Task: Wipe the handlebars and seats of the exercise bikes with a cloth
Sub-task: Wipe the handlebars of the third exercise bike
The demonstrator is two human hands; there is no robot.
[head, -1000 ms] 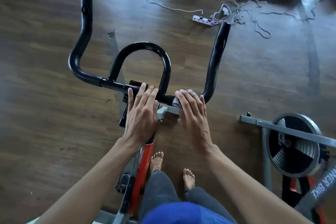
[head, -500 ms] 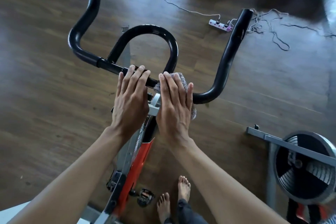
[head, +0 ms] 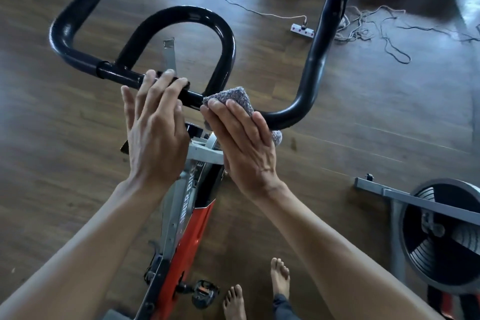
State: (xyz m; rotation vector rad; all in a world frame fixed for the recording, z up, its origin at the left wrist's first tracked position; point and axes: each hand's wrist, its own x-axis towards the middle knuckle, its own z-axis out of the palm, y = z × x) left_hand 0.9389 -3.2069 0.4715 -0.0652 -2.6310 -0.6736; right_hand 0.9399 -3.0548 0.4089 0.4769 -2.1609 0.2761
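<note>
Grey cloth sits on the middle crossbar of the black handlebars, pressed flat by the straight-fingered right hand, with the left hand resting loose just beside it; bar ends, unseen seats and the far-right second bike probably remain.

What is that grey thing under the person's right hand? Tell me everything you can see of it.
It is a cloth, grey and speckled, with a nubby, towel-like texture. It is bunched up rather than spread flat, and lies over the black handlebar just right of its central loop. The right hand presses on it with straight fingers and hides most of it. One corner sticks out past the fingertips, and another bit shows below the bar by the little finger.
</note>
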